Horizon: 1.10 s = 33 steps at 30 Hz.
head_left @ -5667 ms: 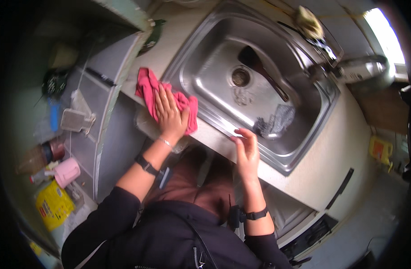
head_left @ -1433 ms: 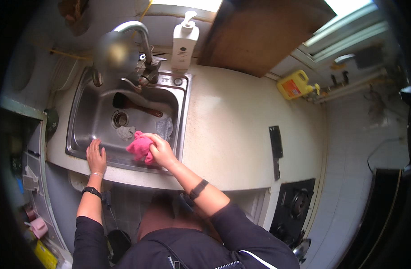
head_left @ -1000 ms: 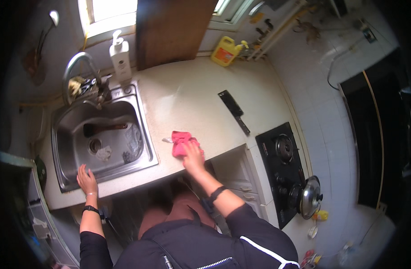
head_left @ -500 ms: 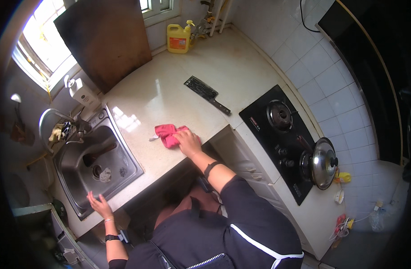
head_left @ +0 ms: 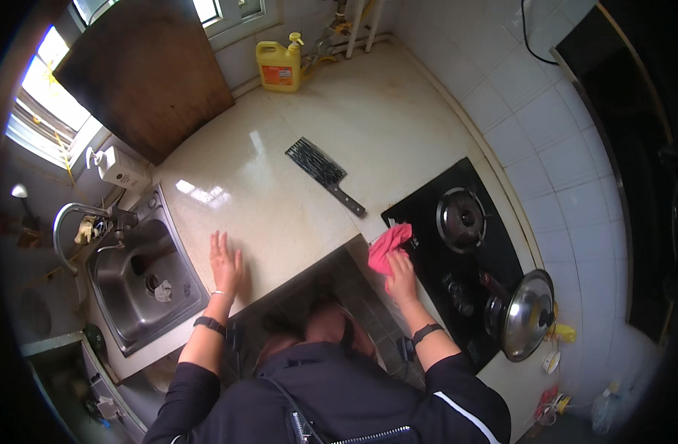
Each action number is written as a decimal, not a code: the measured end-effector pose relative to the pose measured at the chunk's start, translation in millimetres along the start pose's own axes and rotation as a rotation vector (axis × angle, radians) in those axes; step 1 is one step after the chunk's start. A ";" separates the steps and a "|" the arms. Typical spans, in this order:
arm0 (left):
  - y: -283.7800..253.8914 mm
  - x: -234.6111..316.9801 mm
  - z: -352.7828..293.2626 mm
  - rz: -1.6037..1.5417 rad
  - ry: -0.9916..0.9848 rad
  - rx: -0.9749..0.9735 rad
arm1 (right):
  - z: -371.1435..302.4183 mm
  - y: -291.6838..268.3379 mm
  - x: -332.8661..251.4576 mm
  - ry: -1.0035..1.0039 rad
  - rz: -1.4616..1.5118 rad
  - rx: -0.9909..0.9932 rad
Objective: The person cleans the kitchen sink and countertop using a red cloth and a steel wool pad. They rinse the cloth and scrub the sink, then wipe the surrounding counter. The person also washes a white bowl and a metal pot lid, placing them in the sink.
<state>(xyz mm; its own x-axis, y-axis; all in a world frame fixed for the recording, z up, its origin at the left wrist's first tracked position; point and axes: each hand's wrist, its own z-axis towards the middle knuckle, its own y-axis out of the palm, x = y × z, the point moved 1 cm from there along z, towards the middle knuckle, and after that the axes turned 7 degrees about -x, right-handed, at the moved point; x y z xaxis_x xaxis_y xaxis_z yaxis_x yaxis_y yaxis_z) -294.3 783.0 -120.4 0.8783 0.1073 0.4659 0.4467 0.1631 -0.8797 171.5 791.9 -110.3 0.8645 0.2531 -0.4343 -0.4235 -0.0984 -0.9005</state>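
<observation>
One crumpled pink cloth (head_left: 389,247) is at the front edge of one glossy black stove (head_left: 473,255), grasped by the right hand (head_left: 402,281). The left hand (head_left: 226,268), released, is outstretched over one smooth, pale counter (head_left: 383,111) bearing one rectangular-bladed knife (head_left: 324,174).

Kitchen, steel sink (head_left: 143,318), curved tap (head_left: 120,218), black gas hob (head_left: 487,255), lidded pan (head_left: 527,314), cleaver (head_left: 324,175), tiled wall (head_left: 572,192)

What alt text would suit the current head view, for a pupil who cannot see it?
Seen from above, the right hand holds a pink cloth at the left edge of a black stove, while the open left hand is at the pale counter near a metal sink. A cleaver lies on the counter, and a yellow jug stands beyond it.
</observation>
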 end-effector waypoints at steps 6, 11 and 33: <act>38.0 22.8 33.6 0.110 -0.055 -0.089 | 59.6 29.8 -2.9 -0.012 0.070 0.054; 39.1 31.2 35.0 0.213 -0.215 -0.158 | 85.5 28.0 -30.0 -0.034 0.479 0.157; 26.6 39.4 36.4 0.138 -0.243 -0.134 | 313.8 85.6 -89.8 -0.201 0.029 -0.158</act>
<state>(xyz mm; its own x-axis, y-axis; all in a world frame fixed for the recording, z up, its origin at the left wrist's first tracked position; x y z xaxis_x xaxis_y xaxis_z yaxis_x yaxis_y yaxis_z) -254.0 827.2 -122.0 0.8731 0.3533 0.3359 0.3586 0.0013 -0.9335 -27.3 1062.7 -141.4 0.7747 0.4328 -0.4611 -0.3861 -0.2538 -0.8869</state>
